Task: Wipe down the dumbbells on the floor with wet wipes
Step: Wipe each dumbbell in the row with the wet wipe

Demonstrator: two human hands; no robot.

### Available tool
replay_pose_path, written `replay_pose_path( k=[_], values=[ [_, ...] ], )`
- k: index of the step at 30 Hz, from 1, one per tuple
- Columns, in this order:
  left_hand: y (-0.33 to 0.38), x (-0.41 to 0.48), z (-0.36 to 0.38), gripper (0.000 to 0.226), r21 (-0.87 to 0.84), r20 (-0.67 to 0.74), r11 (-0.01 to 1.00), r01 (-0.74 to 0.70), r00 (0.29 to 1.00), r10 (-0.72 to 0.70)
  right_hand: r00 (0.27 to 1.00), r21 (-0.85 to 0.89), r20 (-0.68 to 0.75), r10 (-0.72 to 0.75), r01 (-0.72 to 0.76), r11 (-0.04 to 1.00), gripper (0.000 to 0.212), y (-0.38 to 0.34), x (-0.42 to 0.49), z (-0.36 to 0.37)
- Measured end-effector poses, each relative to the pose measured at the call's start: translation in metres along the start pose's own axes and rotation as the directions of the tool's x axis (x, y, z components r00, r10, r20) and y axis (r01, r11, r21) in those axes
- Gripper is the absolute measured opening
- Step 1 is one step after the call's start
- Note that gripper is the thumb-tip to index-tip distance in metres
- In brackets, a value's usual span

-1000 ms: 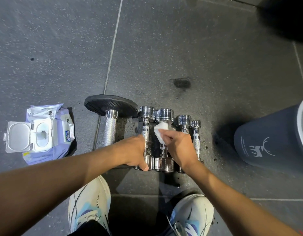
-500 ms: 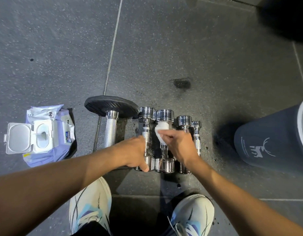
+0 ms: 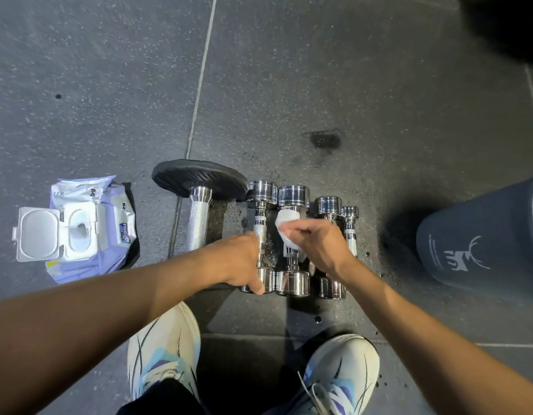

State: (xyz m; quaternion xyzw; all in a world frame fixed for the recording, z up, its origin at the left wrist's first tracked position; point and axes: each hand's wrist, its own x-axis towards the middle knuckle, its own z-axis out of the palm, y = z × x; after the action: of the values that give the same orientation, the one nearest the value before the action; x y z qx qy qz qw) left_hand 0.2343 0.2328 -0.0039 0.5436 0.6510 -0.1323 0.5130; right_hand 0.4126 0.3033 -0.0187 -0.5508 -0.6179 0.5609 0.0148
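Dark speckled rubber floor (image 3: 364, 70), laid in big tiles with pale seams, runs underfoot. Down at the person's hands, four chrome dumbbells (image 3: 328, 205) lie side by side on it, handles pointing away from the person and heads nearly touching.

The second dumbbell (image 3: 293, 195), counting from the left hand's side, sits between the two hands. The right hand (image 3: 319, 244) is over its handle, fingers bunched around a crumpled white wet wipe (image 3: 284, 224) pressed onto the bar just short of the far head. The left hand (image 3: 235, 262) is curled round the handle of the first dumbbell (image 3: 260, 190), just beside the one under the wipe, with the thumb down against its near head. The two smaller dumbbells lie on the outer side of the right hand, partly hidden by its wrist.

Just beyond the left hand's knuckles, a heavier bar (image 3: 198, 223) with a knurled grip lies parallel to the row, a black rubber plate (image 3: 199, 181) on its far end. Well out past the left forearm, a purple pack of wipes (image 3: 109, 262) lies flat, its white flip lid (image 3: 39, 235) open and a wipe poking from the slot.

Off beyond the right wrist stands a dark grey bin (image 3: 469, 244) printed with a pale deer logo. Ahead of the hands a dark stain (image 3: 325, 139) marks the floor, and black crumbs are scattered around the dumbbells. Beneath the forearms, two white shoes (image 3: 163, 348) with blue and black streaks point towards the row.
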Motion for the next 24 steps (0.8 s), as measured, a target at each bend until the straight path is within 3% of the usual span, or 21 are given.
replay_pose_path(
  k=[3,5,12,14,17,20,22,24],
  values=[
    [-0.001,0.0,0.0,0.085,0.011,0.002,1.0,-0.005,1.0,0.005,0.981,-0.144,0.17,0.09,-0.065,0.987,0.02,0.009,-0.012,-0.003],
    [-0.001,-0.001,-0.001,0.083,0.019,0.003,1.0,-0.008,1.0,0.008,0.977,-0.271,0.196,0.079,-0.023,0.962,0.018,0.013,-0.013,-0.002],
    [-0.003,-0.001,-0.001,0.078,0.039,0.001,0.999,-0.021,1.0,0.021,0.982,-0.312,0.191,0.002,0.059,0.948,0.01,0.009,-0.015,-0.02],
    [-0.003,0.0,0.0,0.077,0.032,0.005,0.999,-0.02,1.0,0.02,0.984,-0.181,0.178,0.001,0.032,0.983,0.011,0.008,-0.021,-0.038],
    [-0.004,0.0,0.0,0.078,0.032,0.003,0.999,-0.028,1.0,0.028,0.995,-0.045,-0.063,-0.071,0.068,0.997,0.021,0.007,-0.026,-0.064],
    [-0.004,0.001,0.001,0.078,0.04,-0.004,0.999,-0.029,1.0,0.029,0.889,-0.263,-0.399,-0.224,0.123,0.957,0.036,0.013,-0.028,-0.074],
    [-0.004,0.003,0.002,0.077,0.044,-0.001,0.999,-0.021,1.0,0.021,0.83,-0.271,-0.502,-0.244,0.118,0.955,0.039,0.016,-0.03,-0.075],
    [-0.003,0.003,0.001,0.078,0.053,0.002,0.998,-0.018,1.0,0.018,0.804,-0.307,-0.517,-0.295,0.147,0.94,0.033,0.021,-0.031,-0.073]
  ],
)
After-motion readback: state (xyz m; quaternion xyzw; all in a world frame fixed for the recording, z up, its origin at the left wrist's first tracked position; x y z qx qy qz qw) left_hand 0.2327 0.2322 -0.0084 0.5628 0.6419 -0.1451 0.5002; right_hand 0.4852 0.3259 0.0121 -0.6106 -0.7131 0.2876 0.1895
